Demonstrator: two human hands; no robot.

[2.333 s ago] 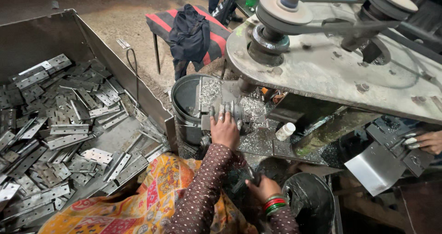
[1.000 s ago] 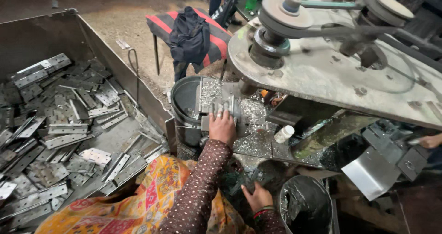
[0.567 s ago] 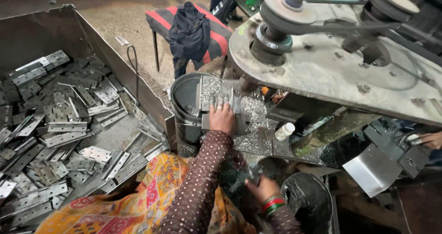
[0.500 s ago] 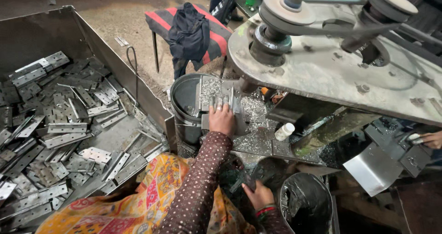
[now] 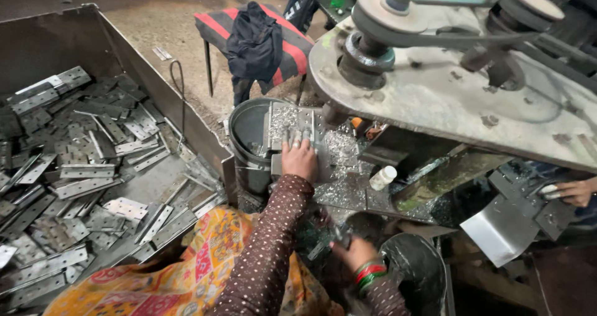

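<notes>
Left hand [image 5: 300, 159] pressed flat, fingers together, on a metal plate [image 5: 287, 124] on the shaving-strewn desk [image 5: 348, 188]; right hand [image 5: 353, 252] curled around a dark piece low beside a black bucket [image 5: 421, 272].

Your left hand [image 5: 299, 159] reaches toward twelve o'clock, palm down, fingers flat. Your right hand [image 5: 352, 252] hangs low at five o'clock, curled.

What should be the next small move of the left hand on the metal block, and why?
Probably keep the left hand pressing the metal block on the machine table while the right hand, low by the dark bucket, brings up a piece; shavings suggest ongoing machining.
</notes>
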